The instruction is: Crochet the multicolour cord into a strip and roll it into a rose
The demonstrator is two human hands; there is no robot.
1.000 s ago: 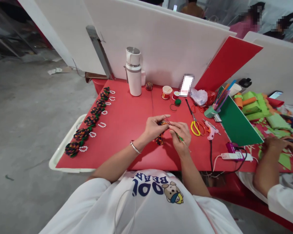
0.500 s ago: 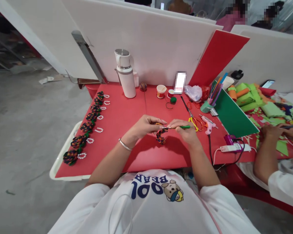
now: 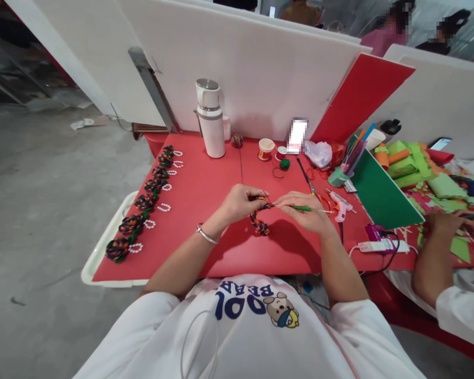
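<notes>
My left hand [image 3: 243, 202] pinches the upper end of a curled crochet piece [image 3: 259, 225] in dark, orange and red yarn, which hangs below the fingers over the red tabletop [image 3: 229, 252]. In my right hand [image 3: 306, 210] is a crochet hook [image 3: 301, 208] with a green handle, its tip at the yarn beside the left fingertips. A strand runs back from the left hand toward a multicoloured yarn ball [image 3: 237, 140]. The hook's very tip and the stitch it meets are too small to make out.
Several crocheted pieces [image 3: 131, 225] with white bead loops line the left edge. A white flask [image 3: 213, 131], paper cup [image 3: 266, 149], phone [image 3: 297, 136], pen holder [image 3: 337, 176] and pink glue gun [image 3: 342, 205] stand or lie behind and right. A co-worker's hands [image 3: 442, 223] are at far right.
The hook has drawn back to the right, away from the left fingers, with its silvery end less exposed. The whole view has shifted slightly as the head moved.
</notes>
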